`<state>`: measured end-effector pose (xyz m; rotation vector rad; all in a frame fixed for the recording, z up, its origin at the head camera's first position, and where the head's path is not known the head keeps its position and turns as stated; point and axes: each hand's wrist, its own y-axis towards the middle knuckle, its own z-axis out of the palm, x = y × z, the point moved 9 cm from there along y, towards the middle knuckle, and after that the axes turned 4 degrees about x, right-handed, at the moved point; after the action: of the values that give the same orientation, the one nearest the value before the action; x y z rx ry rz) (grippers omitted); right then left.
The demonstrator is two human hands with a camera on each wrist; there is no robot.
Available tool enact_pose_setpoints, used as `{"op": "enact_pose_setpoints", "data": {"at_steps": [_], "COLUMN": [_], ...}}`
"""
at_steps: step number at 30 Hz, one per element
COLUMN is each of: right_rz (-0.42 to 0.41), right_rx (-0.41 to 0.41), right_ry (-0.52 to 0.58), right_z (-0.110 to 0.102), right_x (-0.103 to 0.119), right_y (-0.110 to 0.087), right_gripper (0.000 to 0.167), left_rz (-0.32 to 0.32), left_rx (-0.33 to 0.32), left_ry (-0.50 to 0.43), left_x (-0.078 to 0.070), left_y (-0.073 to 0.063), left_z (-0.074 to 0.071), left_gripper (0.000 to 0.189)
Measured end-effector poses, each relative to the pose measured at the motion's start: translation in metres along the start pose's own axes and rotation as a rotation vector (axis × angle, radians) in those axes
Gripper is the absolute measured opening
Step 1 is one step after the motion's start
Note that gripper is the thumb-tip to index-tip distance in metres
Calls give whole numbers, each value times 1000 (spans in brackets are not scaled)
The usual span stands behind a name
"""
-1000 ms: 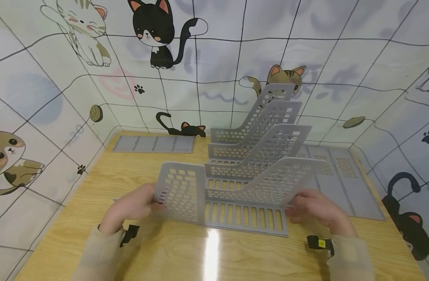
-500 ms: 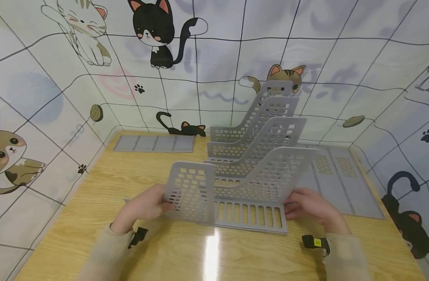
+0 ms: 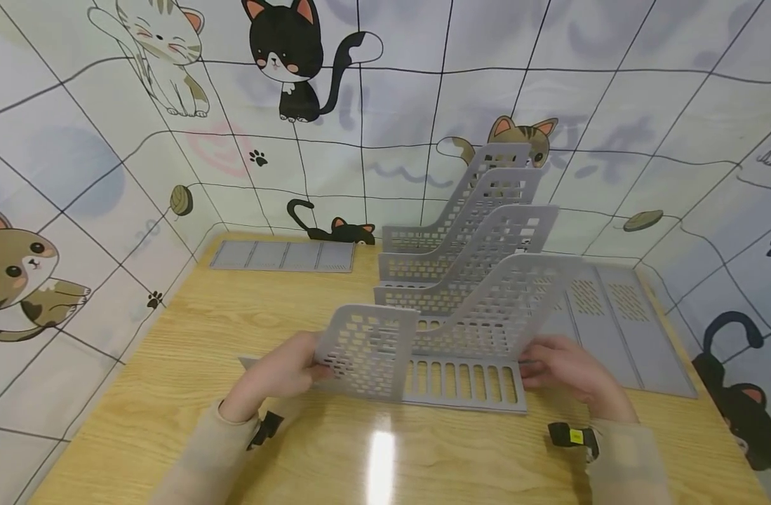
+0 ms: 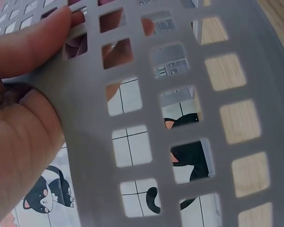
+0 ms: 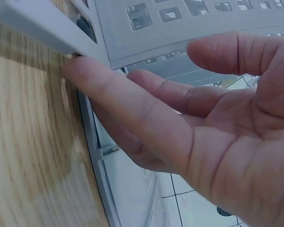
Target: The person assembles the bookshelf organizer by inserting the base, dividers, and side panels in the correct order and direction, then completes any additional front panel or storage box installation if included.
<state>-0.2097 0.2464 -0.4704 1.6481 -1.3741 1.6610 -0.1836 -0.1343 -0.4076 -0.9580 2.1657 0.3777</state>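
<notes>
A grey file organizer (image 3: pixel 467 387) stands in the middle of the wooden table, its slotted base in front and several upright perforated dividers (image 3: pixel 467 344) behind, low at the left and tall at the right. My left hand (image 3: pixel 285 368) pinches a separate perforated grey divider panel (image 3: pixel 369 351), standing upright over the left part of the base's front. In the left wrist view my left thumb (image 4: pixel 33 47) lies on the panel's near face, and other fingers show through its holes. My right hand (image 3: pixel 565 368) is at the organizer's right end, its fairly straight fingers (image 5: pixel 146 111) right at the base's edge.
Flat grey panels (image 3: pixel 612 330) lie on the table (image 3: pixel 334 449) at the right, behind my right hand. Another flat grey panel (image 3: pixel 280 255) lies at the back left. A cat-print cloth (image 3: pixel 398 84) rises at the back and both sides.
My left hand has moved right with the divider panel, which now covers more of the base's left part. The organizer tilts slightly back; my right hand stays at its right end.
</notes>
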Motion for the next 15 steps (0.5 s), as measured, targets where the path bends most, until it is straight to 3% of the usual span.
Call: {"op": "enact_pose_setpoints", "data": {"at_steps": [6, 9, 10, 12, 15], "right_rz": [-11, -24, -25, -19, -7], "right_rx": [-23, 3, 9, 15, 23], "right_ry": [-3, -11, -15, -18, -19], "right_z": [-1, 2, 2, 2, 2], "right_x": [0, -1, -2, -3, -3], "right_y": [-2, -3, -3, -4, -5], "right_gripper": [47, 49, 49, 48, 45], "left_rz": [-10, -35, -57, -113, -260], "left_rx": [77, 121, 136, 171, 191], "left_ry": [-17, 52, 89, 152, 241], "left_x": [2, 7, 10, 15, 27], "left_y": [2, -3, -6, -14, -28], "left_z": [1, -3, -4, -7, -14], "left_gripper": [30, 15, 5, 16, 26]}}
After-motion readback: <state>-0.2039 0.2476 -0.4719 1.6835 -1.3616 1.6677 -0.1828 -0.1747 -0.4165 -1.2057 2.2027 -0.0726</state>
